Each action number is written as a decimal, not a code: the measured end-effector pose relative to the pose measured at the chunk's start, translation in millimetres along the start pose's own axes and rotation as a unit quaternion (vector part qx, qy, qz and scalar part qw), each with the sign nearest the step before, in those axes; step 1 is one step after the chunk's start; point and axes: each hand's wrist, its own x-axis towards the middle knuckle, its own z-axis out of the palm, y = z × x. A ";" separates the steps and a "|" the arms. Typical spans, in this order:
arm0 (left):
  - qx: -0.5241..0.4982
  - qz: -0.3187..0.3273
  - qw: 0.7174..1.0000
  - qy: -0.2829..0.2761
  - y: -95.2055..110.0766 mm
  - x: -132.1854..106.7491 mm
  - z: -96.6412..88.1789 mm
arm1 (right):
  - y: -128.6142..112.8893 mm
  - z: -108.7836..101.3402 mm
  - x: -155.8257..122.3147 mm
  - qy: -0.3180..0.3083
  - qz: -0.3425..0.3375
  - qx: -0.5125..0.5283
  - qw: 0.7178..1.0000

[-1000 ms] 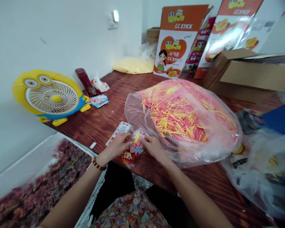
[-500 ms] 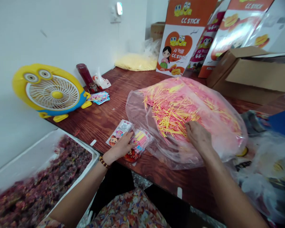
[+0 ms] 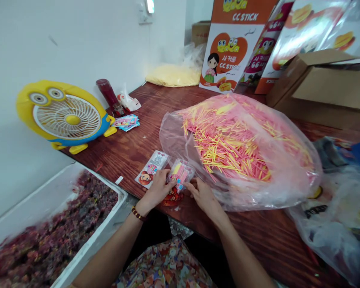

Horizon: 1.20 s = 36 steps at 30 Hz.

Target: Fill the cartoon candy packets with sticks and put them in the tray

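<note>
Head view: the sachet (image 3: 181, 173) lies between the hands, on the near side of the bench (image 3: 159, 108). The left hand (image 3: 158, 189) has its thumb over the sachet's left part and seems to pinch that edge. The right hand (image 3: 204, 197) has bent fingers at the sachet's lower right edge; whether they grip it or only touch it, I cannot tell.

Yellow and pink sticks show inside the sachet, so filling it looks at least begun; whether its mouth is closed cannot be made out. Plenty seems left: beyond the right hand, the big clear bag (image 3: 291, 172) holds a heap of loose sticks (image 3: 228, 150). Just beyond the left hand lies a flat packet (image 3: 150, 170), apparently unfilled.

Lettering on the sachet and packet is too small to read surely. Well beyond both hands, the carton (image 3: 232, 50) reads "CC STICK" below Korean characters, with "CC STICK" again near the top and a yellow logo with cartoon eyes.
</note>
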 end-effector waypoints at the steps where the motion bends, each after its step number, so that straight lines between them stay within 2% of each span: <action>1: -0.007 0.004 1.000 0.000 -0.2 -1.2 1.6 | 2.6 4.7 2.0 0.019 0.003 0.028 0.999; 6: -0.071 -0.014 0.997 -0.005 -7.4 -4.2 11.2 | 9.2 24.9 5.2 0.094 0.053 0.127 0.986; 8: -0.082 -0.018 0.996 0.012 -9.8 -7.5 16.0 | 8.7 29.7 5.8 0.097 0.069 0.157 0.980; 10: -0.097 -0.009 0.995 0.020 -10.0 -13.4 19.4 | 6.1 30.9 5.9 0.068 0.065 0.179 0.979; 13: -0.125 0.020 0.991 0.031 -7.5 -24.9 20.1 | 0.1 30.0 1.5 0.031 0.043 0.152 0.987; 15: -0.146 0.035 0.988 0.035 -6.1 -32.2 18.5 | -2.6 31.7 -5.7 0.052 0.018 0.116 0.992; 18: -0.202 0.051 0.978 -0.011 -5.7 -40.9 17.4 | -1.8 40.8 -19.5 0.053 -0.023 0.107 0.993; 21: -0.209 0.069 0.974 -0.050 -4.8 -48.1 22.0 | 2.5 54.5 -28.7 0.023 -0.004 0.114 0.993; 26: -0.189 0.107 0.975 -0.045 -2.1 -54.1 30.5 | 0.6 67.8 -24.6 0.068 0.010 0.112 0.991; 29: -0.254 0.070 0.963 -0.046 -3.9 -51.2 23.2 | -7.4 66.0 -20.4 0.097 -0.010 0.118 0.988; 32: -0.306 0.050 0.949 -0.057 -8.1 -47.6 12.6 | -10.9 64.9 -21.0 0.101 -0.055 0.123 0.986; 36: -0.273 0.042 0.957 -0.085 -11.8 -48.3 10.1 | -3.2 72.1 -21.3 0.071 -0.129 0.105 0.984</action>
